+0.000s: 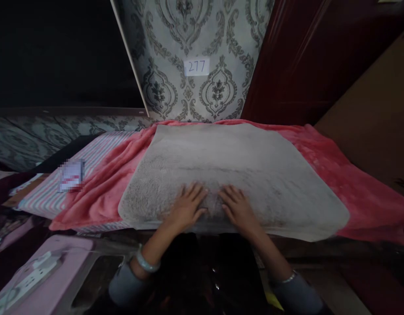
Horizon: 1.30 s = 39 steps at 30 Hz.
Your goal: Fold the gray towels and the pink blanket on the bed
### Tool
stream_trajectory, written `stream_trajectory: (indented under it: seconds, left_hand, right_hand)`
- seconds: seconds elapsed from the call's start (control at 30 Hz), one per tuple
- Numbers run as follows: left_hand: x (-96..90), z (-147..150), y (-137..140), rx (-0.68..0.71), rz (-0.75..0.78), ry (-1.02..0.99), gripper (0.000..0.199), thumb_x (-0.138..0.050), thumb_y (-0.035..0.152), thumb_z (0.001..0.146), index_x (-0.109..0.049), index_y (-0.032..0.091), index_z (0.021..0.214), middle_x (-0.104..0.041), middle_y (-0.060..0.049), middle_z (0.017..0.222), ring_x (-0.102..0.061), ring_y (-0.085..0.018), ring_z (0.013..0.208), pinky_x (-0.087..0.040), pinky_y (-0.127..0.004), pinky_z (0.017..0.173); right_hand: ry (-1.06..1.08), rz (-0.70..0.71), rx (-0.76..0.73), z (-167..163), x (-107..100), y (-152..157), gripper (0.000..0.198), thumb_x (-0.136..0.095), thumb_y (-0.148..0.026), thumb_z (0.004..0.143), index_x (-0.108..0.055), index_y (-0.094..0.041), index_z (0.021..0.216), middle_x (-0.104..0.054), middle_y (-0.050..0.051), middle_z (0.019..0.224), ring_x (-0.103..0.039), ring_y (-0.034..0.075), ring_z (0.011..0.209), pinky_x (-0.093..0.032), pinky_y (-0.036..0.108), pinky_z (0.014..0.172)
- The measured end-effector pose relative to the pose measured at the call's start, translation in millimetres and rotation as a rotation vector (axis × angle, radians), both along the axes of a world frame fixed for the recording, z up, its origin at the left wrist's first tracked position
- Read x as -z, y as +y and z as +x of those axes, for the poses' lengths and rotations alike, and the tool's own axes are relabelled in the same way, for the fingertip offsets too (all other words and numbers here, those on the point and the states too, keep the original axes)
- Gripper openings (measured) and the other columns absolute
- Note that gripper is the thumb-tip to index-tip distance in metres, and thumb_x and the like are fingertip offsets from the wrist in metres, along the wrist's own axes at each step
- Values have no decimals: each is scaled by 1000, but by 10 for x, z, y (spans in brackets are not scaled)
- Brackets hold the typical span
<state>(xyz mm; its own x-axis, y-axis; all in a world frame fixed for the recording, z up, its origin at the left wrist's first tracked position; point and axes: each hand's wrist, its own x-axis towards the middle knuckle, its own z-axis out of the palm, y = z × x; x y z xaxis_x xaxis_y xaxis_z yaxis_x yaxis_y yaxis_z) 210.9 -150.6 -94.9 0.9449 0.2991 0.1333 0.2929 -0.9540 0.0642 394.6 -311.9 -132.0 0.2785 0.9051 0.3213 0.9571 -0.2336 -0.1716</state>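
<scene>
A grey, short-piled mat [234,148] lies spread flat, with a faint crease running across its middle. My left hand [187,205] rests palm down on its near half, fingers spread. Beside it, a small gap to the right, my right hand [236,205] also lies flat on the pile with fingers apart. Neither hand holds anything. Under the mat is a pink plush blanket [362,188], which shows on the left, right and along the back.
A striped cloth [100,151] with a blurred-out item [71,175] on it lies at the left. A power strip [31,280] sits on a pink board [73,251] at lower left. Behind are a dark screen [57,52], a numbered paper [197,67] and a dark red panel [296,65].
</scene>
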Motion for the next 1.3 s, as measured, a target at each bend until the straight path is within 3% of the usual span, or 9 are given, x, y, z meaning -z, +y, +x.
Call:
stream_trajectory:
  seconds: [0.1, 0.23, 0.53, 0.7, 0.8, 0.93, 1.03, 1.17, 1.3]
  left_hand:
    - [82, 167, -130, 82, -43, 24, 65, -44, 45, 98, -28, 23, 157, -29, -9, 164, -21, -26, 153, -20, -55, 124]
    - [105, 132, 24, -11, -51, 25, 72, -47, 57, 95, -31, 23, 156, -26, -9, 165, -19, -29, 153, -19, -56, 124]
    - [-120, -477, 1030, -497, -17, 144, 64, -31, 54, 99, -33, 24, 156, -27, -7, 164, -19, -32, 153, -19, -61, 121]
    - [-197, -673, 1331, -779, -12, 153, 66, -27, 51, 100, -31, 18, 156, -21, -11, 166, -19, -35, 152, -23, -65, 118]
    - [-246, -502, 1349, -758, 6, 110, 67, -31, 51, 99, -31, 18, 156, -22, -12, 166, -18, -36, 152, -21, -65, 118]
    - [-259, -43, 1297, -398, -47, 95, 65, -37, 52, 98, -27, 27, 157, -23, -9, 166, -15, -32, 154, -14, -64, 120]
    - [-164, 242, 1300, -255, -90, 114, 64, -35, 53, 98, -28, 29, 157, -23, -9, 166, -16, -31, 154, -14, -64, 120]
    - [-29, 283, 1452, -346, -66, 86, 64, -33, 54, 98, -29, 29, 157, -23, -6, 166, -15, -30, 154, -12, -60, 122]
    - [-70, -5, 1757, -517, -45, 89, 65, -32, 56, 98, -31, 26, 156, -24, -7, 166, -16, -30, 154, -12, -60, 122]
  right_hand:
    - [-6, -110, -43, -222, -51, 194, 53, -36, -30, 100, -44, -23, 151, -38, 6, 159, -30, 27, 148, -28, 52, 117]
    - [-32, -152, 72, -34, -49, 138, 53, -37, -36, 100, -44, -25, 151, -36, 5, 159, -31, 29, 147, -30, 55, 116]
    - [-96, -152, 512, 1059, 193, -666, 63, -18, -48, 99, -44, -24, 151, -40, 6, 158, -33, 36, 145, -32, 58, 111]
    - [-23, -142, 656, 1414, 288, -905, 70, -13, -52, 97, -44, -21, 151, -40, 12, 157, -36, 37, 142, -33, 64, 109]
    - [20, -136, 637, 1393, 196, -650, 68, -15, -53, 97, -44, -22, 150, -43, 14, 155, -36, 36, 143, -36, 65, 106]
    - [-23, -97, 407, 1133, 0, 80, 62, -21, -49, 99, -42, -24, 152, -39, 12, 158, -33, 33, 146, -36, 61, 110]
    - [-48, -116, 222, 926, -52, 590, 58, -25, -44, 100, -39, -27, 154, -36, 10, 160, -31, 32, 147, -34, 60, 111]
    - [-50, -201, 143, 925, 29, 823, 58, -26, -46, 100, -38, -30, 154, -34, 6, 161, -28, 30, 148, -30, 60, 114]
    - [-35, -224, 312, 1295, 84, 578, 62, -24, -49, 99, -38, -28, 155, -32, 5, 162, -28, 31, 149, -28, 59, 115]
